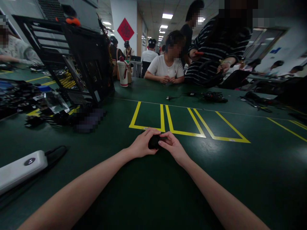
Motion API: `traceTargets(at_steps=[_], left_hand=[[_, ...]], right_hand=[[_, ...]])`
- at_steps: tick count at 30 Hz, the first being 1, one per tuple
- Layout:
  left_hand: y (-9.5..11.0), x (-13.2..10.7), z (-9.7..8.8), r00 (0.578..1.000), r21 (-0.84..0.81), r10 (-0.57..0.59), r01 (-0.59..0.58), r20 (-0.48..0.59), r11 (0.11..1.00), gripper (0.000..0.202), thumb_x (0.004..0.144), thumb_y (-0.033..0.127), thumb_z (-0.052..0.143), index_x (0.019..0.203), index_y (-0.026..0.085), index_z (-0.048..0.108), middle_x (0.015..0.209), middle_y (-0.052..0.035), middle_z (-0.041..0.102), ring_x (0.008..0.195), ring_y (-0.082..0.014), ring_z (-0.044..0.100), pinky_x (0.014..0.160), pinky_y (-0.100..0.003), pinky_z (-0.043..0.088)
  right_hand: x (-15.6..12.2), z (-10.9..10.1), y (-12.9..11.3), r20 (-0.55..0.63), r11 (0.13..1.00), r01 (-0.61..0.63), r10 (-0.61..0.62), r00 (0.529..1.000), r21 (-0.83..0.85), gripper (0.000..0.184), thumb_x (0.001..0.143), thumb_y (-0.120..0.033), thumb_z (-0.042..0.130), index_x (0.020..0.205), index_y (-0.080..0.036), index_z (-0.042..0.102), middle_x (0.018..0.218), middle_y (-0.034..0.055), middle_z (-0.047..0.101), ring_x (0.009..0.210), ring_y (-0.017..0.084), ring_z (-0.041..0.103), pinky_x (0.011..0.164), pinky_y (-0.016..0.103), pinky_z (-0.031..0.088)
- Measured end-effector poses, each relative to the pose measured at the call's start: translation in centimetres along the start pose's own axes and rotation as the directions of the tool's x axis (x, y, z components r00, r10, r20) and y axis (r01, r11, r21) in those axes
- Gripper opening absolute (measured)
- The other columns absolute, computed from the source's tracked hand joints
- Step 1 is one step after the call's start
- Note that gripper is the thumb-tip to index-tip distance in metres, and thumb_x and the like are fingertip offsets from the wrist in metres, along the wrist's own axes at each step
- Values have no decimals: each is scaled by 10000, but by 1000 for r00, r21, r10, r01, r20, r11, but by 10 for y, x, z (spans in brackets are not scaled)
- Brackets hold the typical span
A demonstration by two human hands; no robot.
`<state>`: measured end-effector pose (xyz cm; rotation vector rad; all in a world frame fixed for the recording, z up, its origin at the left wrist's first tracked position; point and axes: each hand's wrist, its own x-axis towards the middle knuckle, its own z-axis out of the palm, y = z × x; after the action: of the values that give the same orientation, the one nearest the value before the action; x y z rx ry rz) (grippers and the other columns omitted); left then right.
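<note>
Between my two hands is a small black object (153,141), too dark to tell its kind. My left hand (143,142) curls around its left side, with the thumb below and the fingers over the top. From the right, my right hand (173,146) pinches at the object with thumb and fingertips. Both hands are just over the green table (134,198), close to the near edge of the yellow tape outlines (150,128). The fingers cover part of the object.
A black computer case (91,60) stands at the back left, near a clear bottle (54,99) and dark parts. A white power bank (24,169) with a cable lies at left. Black cables (213,96) and a cup (123,73) are farther back. A person in white (168,67) sits opposite.
</note>
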<state>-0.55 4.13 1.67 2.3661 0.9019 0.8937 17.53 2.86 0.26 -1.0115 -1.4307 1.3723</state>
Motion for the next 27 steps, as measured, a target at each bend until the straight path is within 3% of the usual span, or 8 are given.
traceTargets(at_steps=[4,9,17,24,27], left_hand=[[1,0,-1,1000,13,1,-1,6,1000,574,666,210,670,1155,272,376,1168,-47,455,1116,-241,454,905,-428,436],[-2,0,1,1000,19,22,-21,-10,1000,590,653,190,676,1160,246,380,1166,-55,456,1105,-229,457,909,-397,431],[0,0,1,1000,10,0,0,-5,1000,585,659,203,669,1157,278,372,1162,-43,453,1114,-243,454,909,-431,426],[-2,-1,1,1000,8,9,-9,-2,1000,590,661,194,671,1161,267,367,1174,-48,441,1112,-235,450,909,-411,434],[-1,0,1,1000,13,17,-17,0,1000,591,659,200,676,1162,262,371,1174,-51,444,1117,-238,446,911,-415,429]], right_hand=[[1,-2,-1,15,1000,-30,30,999,-4,262,720,-252,643,957,-233,534,1042,15,568,1009,184,546,902,375,437],[-1,-1,-3,105,994,-4,-7,994,109,317,658,-192,699,901,-243,503,1013,-6,570,1025,177,552,912,359,437],[0,0,-2,24,1000,5,-6,1000,23,233,711,-252,654,909,-239,531,1003,4,567,980,181,558,881,372,445],[0,-2,-3,112,995,-9,-2,994,95,332,650,-185,705,906,-245,503,1023,-4,567,1010,177,553,912,371,433],[-1,0,-3,72,997,14,-19,997,77,268,673,-208,688,868,-243,509,996,-9,564,985,173,561,890,367,446]])
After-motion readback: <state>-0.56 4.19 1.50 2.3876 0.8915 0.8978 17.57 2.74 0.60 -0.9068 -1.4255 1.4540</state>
